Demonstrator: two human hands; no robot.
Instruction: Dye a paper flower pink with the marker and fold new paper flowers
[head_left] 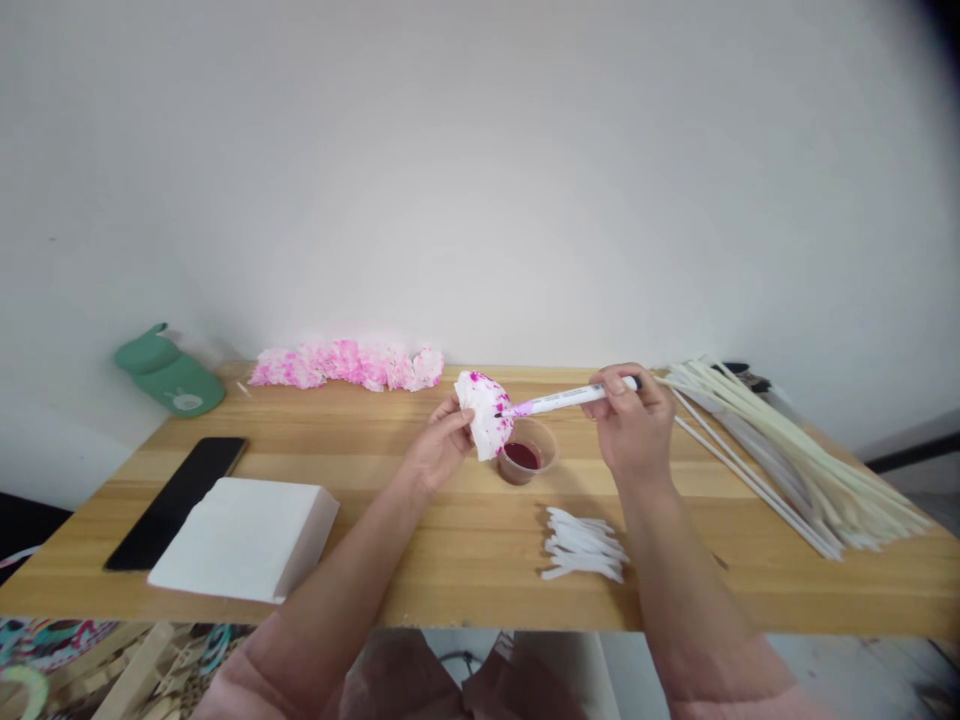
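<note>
My left hand [442, 440] pinches a fan-shaped piece of white tissue paper [482, 415] with magenta spots along its curved edge. In my right hand [634, 410] is a white marker pen [566, 398], gripped near its dark end. Its tip, stained pinkish, touches or nearly touches the spotted tissue. Just below and behind the tissue stands a clear plastic cup [541, 440] with dark red liquid in the bottom. A small pile of short white strips [583, 545] lies nearer to me, left of my right forearm.
A row of pink-and-white crumpled tissue [349, 365] lies along the wall. A green bottle [171, 375], black phone [176, 505] and white paper stack [244, 535] are at left. Long pale strips [787, 450] lie at right. The wooden table's [465, 590] front edge is close to me.
</note>
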